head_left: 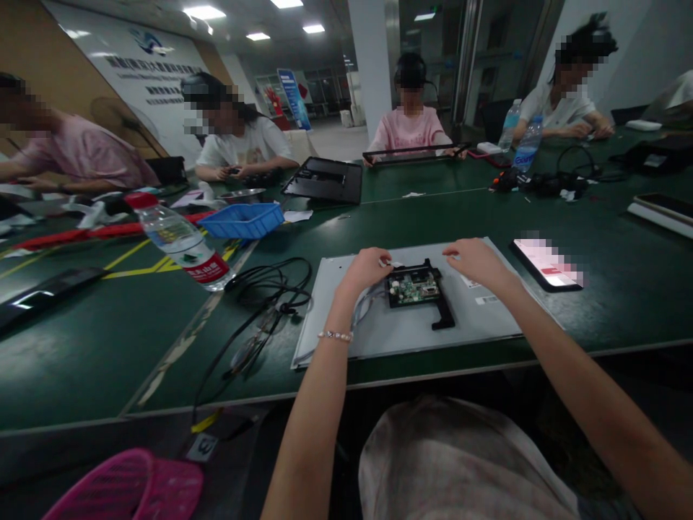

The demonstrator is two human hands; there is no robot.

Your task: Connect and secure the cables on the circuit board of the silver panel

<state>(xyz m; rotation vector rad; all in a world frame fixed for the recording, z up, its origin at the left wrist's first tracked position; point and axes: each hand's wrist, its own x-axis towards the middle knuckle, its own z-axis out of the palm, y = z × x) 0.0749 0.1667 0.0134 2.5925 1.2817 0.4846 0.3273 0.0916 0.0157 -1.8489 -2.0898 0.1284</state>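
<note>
A flat grey metal-backed panel (325, 310) lies on the table before me. On it rests a black bracket (445, 314) with a green circuit board (414, 289) set in it; grey wires (364, 307) run out on its left. My left hand (367, 271) is at the bracket's upper left corner, fingers curled together beside a small white piece (398, 264); whether they grip it is unclear. Over the panel, right of the bracket, my right hand (477, 261) has thumb and fingers drawn together in a pinch; anything between them is too small to make out.
A phone (546, 263) lies right of the panel. To the left are a black cable (271, 282), glasses (246, 354), a water bottle (187, 249) and a blue tray (243, 220). Several people sit around the green table (346, 224); one holds a black frame (414, 153).
</note>
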